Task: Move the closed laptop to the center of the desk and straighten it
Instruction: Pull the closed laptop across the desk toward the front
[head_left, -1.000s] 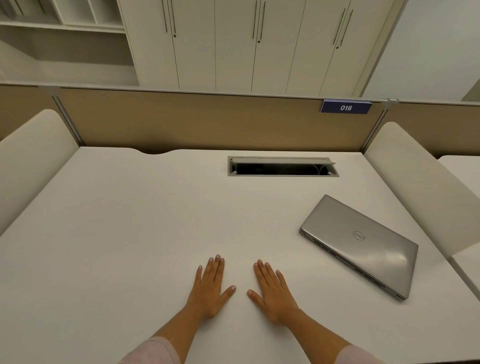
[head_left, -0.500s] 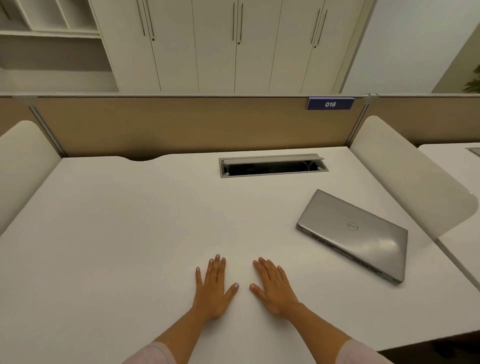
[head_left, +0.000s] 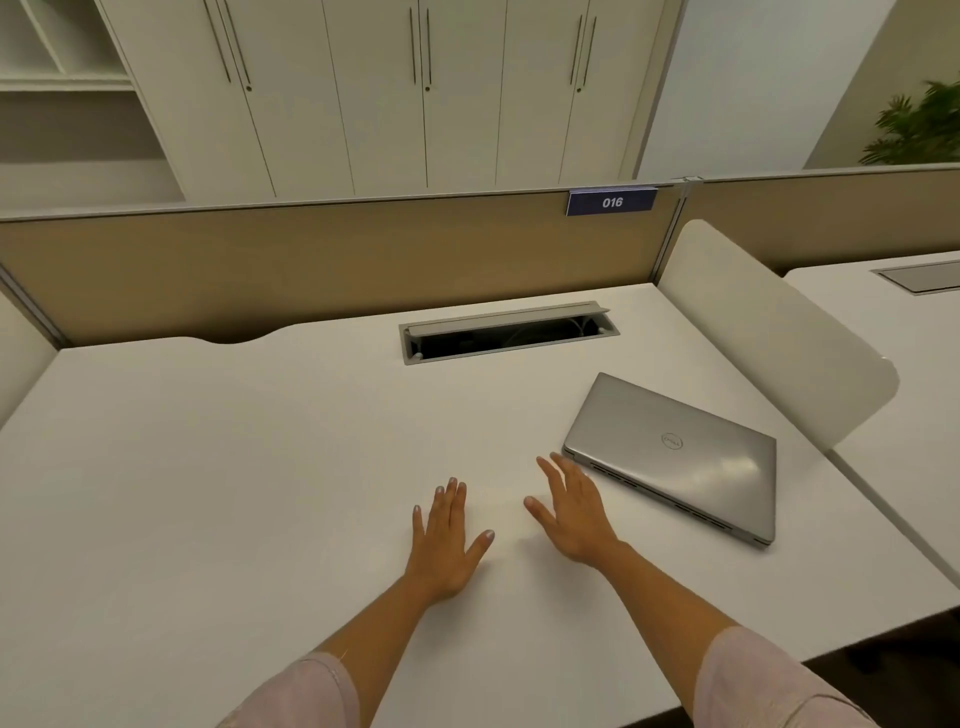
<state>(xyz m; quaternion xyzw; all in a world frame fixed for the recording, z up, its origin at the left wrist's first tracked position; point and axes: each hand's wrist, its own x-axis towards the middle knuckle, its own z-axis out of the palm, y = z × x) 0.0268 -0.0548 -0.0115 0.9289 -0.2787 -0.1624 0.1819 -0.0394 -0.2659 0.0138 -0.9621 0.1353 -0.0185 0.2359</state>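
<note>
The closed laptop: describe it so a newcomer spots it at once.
On the white desk, look right of the open cable hatch, near the curved white side divider. The laptop lies there, skewed. It is the only silver slab, with a round logo on its lid.

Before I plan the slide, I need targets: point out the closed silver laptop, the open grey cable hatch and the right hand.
closed silver laptop (head_left: 680, 452): head view, middle of the lid.
open grey cable hatch (head_left: 506, 318): head view, raised flap.
right hand (head_left: 576, 512): head view, back of the hand.
</note>
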